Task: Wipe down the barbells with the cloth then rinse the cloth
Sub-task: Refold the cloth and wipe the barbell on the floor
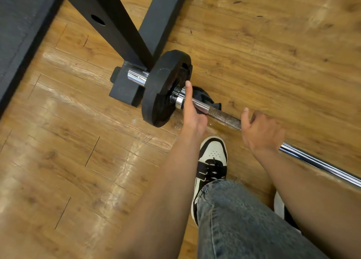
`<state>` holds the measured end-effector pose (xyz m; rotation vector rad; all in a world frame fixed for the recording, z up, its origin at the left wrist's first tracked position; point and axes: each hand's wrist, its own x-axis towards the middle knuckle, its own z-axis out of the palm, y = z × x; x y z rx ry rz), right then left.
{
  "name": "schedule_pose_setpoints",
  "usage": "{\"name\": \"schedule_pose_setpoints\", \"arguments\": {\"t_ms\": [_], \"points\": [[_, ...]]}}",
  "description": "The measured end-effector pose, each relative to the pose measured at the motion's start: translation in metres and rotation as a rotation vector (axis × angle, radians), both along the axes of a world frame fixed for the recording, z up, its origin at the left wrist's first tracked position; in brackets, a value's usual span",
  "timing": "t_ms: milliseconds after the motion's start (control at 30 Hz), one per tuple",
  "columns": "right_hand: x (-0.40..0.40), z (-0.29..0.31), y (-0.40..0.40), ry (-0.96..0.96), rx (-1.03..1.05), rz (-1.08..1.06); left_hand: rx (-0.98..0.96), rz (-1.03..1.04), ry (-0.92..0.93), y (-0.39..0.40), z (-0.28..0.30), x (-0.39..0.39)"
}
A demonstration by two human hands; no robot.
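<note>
One barbell point(224, 118) lies on the wood floor point(78, 161), its one black plate point(164, 88) at 12 o'clock against a black rack foot point(125, 87). The left hand point(192, 110) holds the dark cloth point(205, 98) on the shaft by the plate; the right hand point(261, 131), at 3 o'clock, curls round the knurled shaft. One sneaker point(212, 161) stands at 6 o'clock.

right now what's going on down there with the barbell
A person is bent over a barbell lying on the wooden floor. The left hand holds a dark cloth against the shaft beside the black weight plate, thumb extended. The right hand has its grip round the knurled section, steadying the bar. Wiping looks underway; no rinsing yet.
</note>
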<state>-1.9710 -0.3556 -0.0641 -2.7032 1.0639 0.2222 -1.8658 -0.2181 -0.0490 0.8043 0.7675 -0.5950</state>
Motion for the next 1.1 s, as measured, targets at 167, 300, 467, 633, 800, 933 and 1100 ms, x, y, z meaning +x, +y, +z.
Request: {"name": "schedule_pose_setpoints", "arguments": {"t_ms": [167, 300, 467, 633, 800, 933, 1100], "points": [[0.001, -0.009, -0.004, -0.055, -0.043, 0.007, -0.252, -0.003, -0.010, 0.011, -0.007, 0.002], [0.002, -0.014, -0.008, -0.064, -0.048, 0.001, -0.128, -0.065, -0.088, 0.027, 0.004, -0.013], [0.001, -0.011, -0.004, -0.048, -0.044, 0.000, -0.068, -0.219, -0.114, 0.023, 0.007, -0.014], [0.001, -0.011, -0.004, -0.053, -0.045, 0.008, -0.334, -0.095, 0.010, 0.009, -0.016, 0.002], [0.003, -0.015, -0.008, -0.034, -0.071, 0.018, -0.296, -0.191, -0.119, 0.033, -0.023, -0.020], [0.001, -0.012, -0.006, -0.041, -0.062, 0.023, -0.376, -0.191, -0.144, 0.049, -0.032, -0.036], [0.001, -0.014, -0.006, -0.042, -0.081, 0.032, -0.468, -0.110, -0.054, 0.015, -0.035, 0.000]]}}
